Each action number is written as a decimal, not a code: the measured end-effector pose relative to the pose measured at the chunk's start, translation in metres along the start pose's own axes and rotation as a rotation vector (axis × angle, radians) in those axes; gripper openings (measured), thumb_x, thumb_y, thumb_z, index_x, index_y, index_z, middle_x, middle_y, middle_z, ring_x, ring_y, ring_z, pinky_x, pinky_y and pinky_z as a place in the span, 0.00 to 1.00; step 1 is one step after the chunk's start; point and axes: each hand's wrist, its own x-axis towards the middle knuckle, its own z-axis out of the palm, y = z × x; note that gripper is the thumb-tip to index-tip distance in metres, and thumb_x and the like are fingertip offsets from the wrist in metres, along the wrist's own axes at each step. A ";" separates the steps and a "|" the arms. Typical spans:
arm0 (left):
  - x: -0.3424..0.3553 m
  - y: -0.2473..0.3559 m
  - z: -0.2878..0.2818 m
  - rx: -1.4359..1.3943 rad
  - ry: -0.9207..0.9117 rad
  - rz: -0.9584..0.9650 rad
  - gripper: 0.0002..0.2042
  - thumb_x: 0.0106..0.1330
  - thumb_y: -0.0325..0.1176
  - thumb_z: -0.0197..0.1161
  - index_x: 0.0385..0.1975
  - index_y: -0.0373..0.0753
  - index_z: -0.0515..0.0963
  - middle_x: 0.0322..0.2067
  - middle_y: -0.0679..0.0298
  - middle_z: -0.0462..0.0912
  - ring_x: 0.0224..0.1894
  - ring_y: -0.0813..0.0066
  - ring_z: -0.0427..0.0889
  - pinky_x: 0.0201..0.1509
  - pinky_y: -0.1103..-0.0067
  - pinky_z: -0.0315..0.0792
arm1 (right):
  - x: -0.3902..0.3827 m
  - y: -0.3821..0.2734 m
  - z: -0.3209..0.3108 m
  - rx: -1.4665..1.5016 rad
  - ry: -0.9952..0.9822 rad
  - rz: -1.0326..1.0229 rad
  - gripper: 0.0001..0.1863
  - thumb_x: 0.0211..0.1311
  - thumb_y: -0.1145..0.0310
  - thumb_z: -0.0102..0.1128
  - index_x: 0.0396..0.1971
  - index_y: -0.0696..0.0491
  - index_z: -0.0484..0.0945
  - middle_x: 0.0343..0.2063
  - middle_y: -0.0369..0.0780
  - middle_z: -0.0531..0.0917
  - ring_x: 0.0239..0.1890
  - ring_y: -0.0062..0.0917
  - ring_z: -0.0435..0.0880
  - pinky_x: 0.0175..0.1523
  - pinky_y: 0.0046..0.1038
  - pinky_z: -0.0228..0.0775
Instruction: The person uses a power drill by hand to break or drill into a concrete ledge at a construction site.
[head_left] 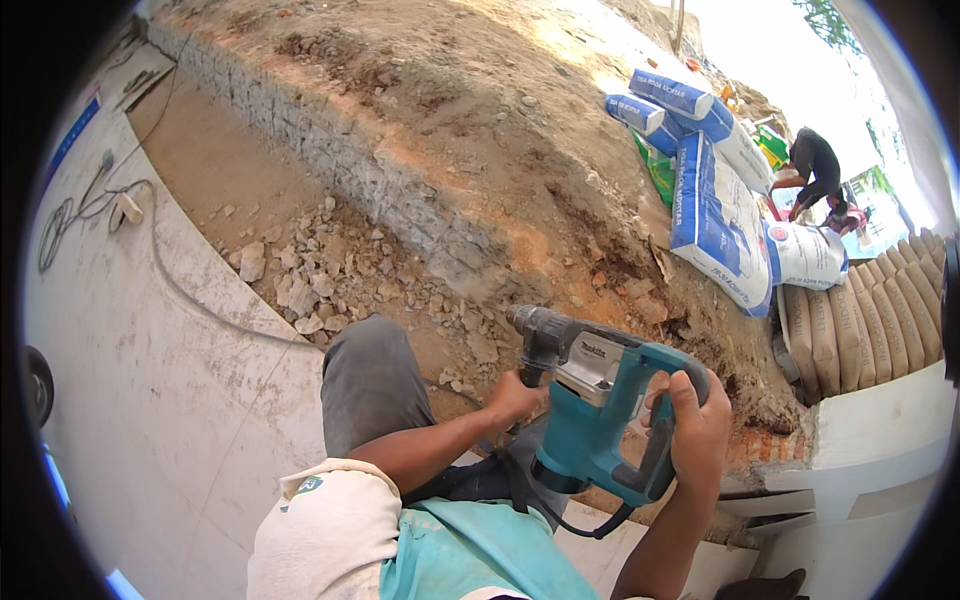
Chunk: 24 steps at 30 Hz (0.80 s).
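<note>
From my remote post I see rubble left of the hammer drill, a cable on the floor farther left, piled sacks ahead right, a co-worker beyond.

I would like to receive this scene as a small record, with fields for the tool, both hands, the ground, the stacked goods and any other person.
tool: teal and black power drill, nose toward the upper left
left hand: grips the side handle near the nose
right hand: grips the rear handle
ground: loose broken stones below a rough earth bank
goods: blue and white bags; brown sacks in a row
other person: dark clothes, bending over beyond the bags
</note>
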 end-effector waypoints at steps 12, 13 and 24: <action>0.043 0.001 -0.009 -0.268 0.170 0.399 0.13 0.61 0.31 0.68 0.41 0.29 0.80 0.32 0.58 0.86 0.34 0.74 0.83 0.34 0.74 0.75 | 0.003 -0.070 0.080 -0.321 -0.182 -0.310 0.20 0.66 0.55 0.65 0.39 0.60 0.76 0.27 0.36 0.80 0.25 0.19 0.76 0.33 0.23 0.69; 0.049 0.001 -0.011 -0.373 0.089 0.354 0.14 0.61 0.31 0.68 0.43 0.29 0.80 0.36 0.58 0.86 0.37 0.75 0.83 0.37 0.75 0.75 | 0.007 -0.079 0.090 -0.391 -0.209 -0.324 0.20 0.66 0.55 0.65 0.39 0.60 0.76 0.26 0.36 0.79 0.25 0.19 0.76 0.33 0.23 0.69; 0.058 0.048 -0.017 -0.737 -0.195 0.321 0.19 0.61 0.33 0.69 0.51 0.34 0.76 0.44 0.60 0.83 0.44 0.73 0.83 0.44 0.75 0.79 | 0.052 -0.140 0.145 -0.661 -0.402 -0.357 0.20 0.62 0.56 0.66 0.37 0.60 0.77 0.24 0.40 0.80 0.24 0.23 0.78 0.32 0.25 0.70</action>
